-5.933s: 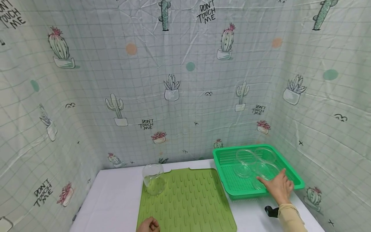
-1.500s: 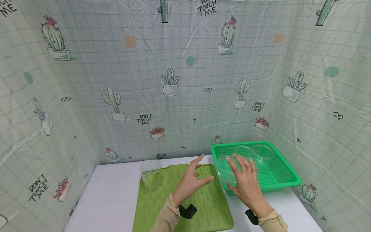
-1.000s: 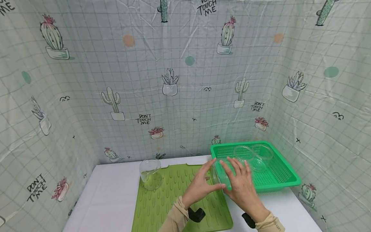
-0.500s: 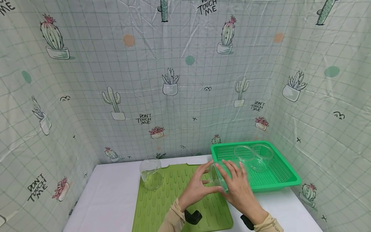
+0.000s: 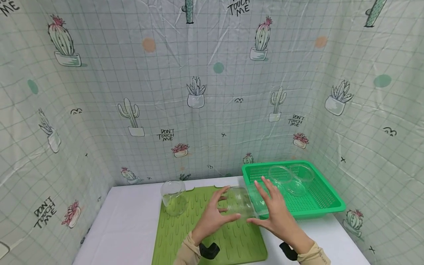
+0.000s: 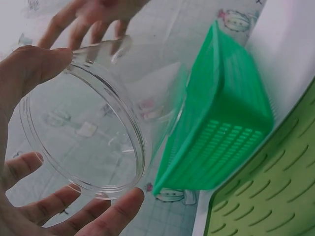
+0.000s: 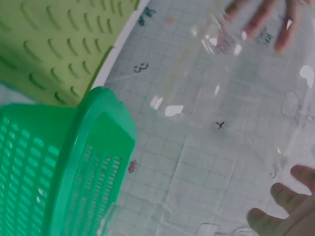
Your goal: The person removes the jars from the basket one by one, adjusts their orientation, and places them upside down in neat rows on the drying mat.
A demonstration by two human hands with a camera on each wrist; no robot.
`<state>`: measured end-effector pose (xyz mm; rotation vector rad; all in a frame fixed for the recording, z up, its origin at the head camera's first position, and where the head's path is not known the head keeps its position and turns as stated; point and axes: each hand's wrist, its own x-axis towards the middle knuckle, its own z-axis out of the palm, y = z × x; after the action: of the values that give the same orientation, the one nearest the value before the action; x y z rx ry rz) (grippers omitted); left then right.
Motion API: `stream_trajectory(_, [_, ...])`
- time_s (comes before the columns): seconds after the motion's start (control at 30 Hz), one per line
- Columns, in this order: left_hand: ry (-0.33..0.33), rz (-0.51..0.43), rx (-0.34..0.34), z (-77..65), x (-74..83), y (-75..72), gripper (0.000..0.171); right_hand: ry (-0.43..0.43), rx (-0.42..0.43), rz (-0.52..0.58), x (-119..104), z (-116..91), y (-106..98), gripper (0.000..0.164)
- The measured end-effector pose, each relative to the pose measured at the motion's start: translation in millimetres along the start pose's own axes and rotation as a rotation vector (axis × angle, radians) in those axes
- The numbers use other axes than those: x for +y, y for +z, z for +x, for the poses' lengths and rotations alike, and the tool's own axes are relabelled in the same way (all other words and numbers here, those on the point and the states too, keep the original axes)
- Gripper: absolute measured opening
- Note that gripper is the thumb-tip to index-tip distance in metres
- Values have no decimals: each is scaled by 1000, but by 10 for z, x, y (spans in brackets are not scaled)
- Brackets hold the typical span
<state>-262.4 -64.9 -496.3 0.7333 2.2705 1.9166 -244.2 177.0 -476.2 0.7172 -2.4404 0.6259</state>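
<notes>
From where I stand, the clear jar (image 5: 239, 202) is held up on its side above the right edge of the green mat (image 5: 212, 235), its right end by the left wall of the green basket (image 5: 318, 212). The left hand (image 5: 212, 217) clasps the ringed end, thumb on one side and fingers bent round the other; the right hand (image 5: 279, 217) is spread at the opposite end, fingers apart and fairly straight, and I can't tell whether it bears on the wall. I'd expect the jar to be light and stiff, and smooth enough to turn in dry fingers; whether glass or plastic I can't say, so I'd treat it as breakable. The raised ring looks the surest hold, with a flat palm steadying the plain end rather than a hard squeeze on the wall. From the left wrist you see that ring face-on, with fingertips against it, which the head view barely gives away. The right wrist view catches gleams along the wall and the spread fingertips at the jar's edge. Only the head view takes in the standing jar (image 5: 173, 198) on the mat's far left corner.
</notes>
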Motion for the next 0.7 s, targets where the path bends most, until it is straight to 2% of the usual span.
stream_trajectory(0.2, [-30, -64, 24, -86, -33, -183, 81, 254, 4, 416, 58, 11, -84, 71])
stream_trajectory(0.33, [-40, -78, 50, -158, -24, -264, 82, 376, -10, 608, 87, 18, -72, 57])
stream_trajectory(0.43, [-40, -92, 62, -196, -13, -290, 82, 514, -94, 802, 90, 37, -39, 53])
stream_trajectory(0.57, [-49, -104, 66, -216, -32, -296, 82, 722, -225, 1089, 70, 55, 21, 58])
stream_trajectory(0.7, [-46, -97, 60, -227, -58, -289, 81, 809, -308, 1239, 38, 61, 81, 62])
